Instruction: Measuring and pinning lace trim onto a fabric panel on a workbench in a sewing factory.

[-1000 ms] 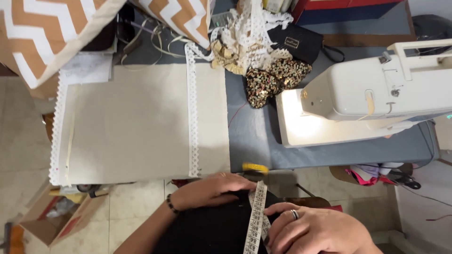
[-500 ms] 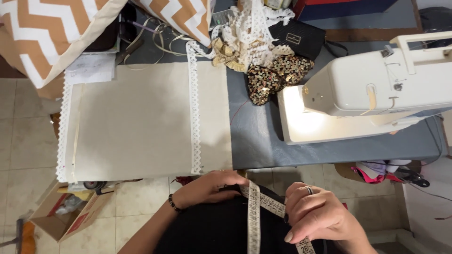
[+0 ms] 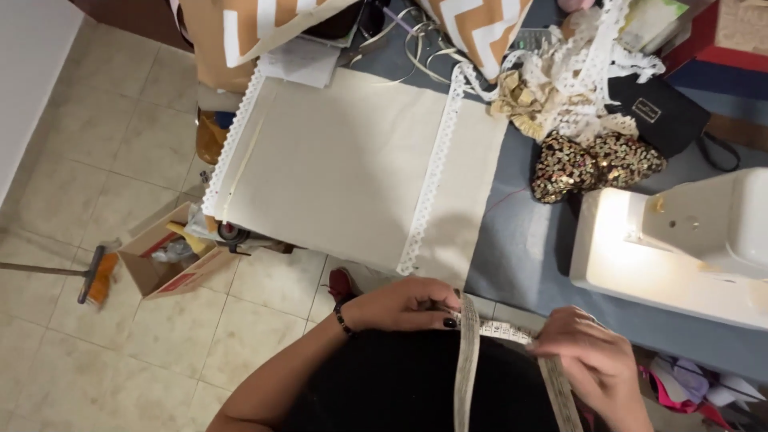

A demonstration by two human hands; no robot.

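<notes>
Measuring lace trim (image 3: 466, 376) against tape measure (image 3: 504, 330) over the lap, near table (image 3: 520, 248) edge — L hand (image 3: 404, 304) pinches trim + tape, R hand (image 3: 592, 364) grips tape's far end. Next move, prob.: keep both taut, aligned. Cardboard box (image 3: 164, 260) on floor holds misc. scraps.

The view now swings left and tilts, so the cream fabric panel (image 3: 352, 172) sits slanted across the table's (image 3: 528, 248) left end and more floor tile shows. The left hand (image 3: 404, 304) now pinches a lace strip (image 3: 466, 360) together with a measuring tape (image 3: 504, 330), stretched toward the right hand (image 3: 596, 364), which moves lower and closer. The sewing machine (image 3: 680, 248) slides to the right edge of view.
</notes>
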